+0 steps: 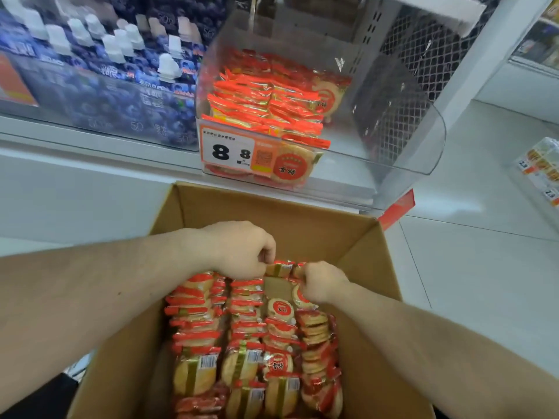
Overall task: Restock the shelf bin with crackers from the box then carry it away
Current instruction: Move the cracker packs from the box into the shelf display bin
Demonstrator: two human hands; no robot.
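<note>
Across the upper left of the frame runs a display of dark blue pouches with white caps [115, 49], blurred behind a clear front panel, with an orange sign [15, 83] at the far left edge. An orange-and-white price label [233, 151] reading "8 8" sits at centre. Behind, in the upper right, is a grey mesh shelf back [402, 95]. A red tag [397, 208] hangs at the shelf edge right of centre. At the far right edge, packaged goods with price tags [541, 167] stand on the pale tiled floor [469, 252].

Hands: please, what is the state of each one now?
Left hand: closed, pinching cracker packs in the box.
Right hand: closed, gripping the same packs.
</note>
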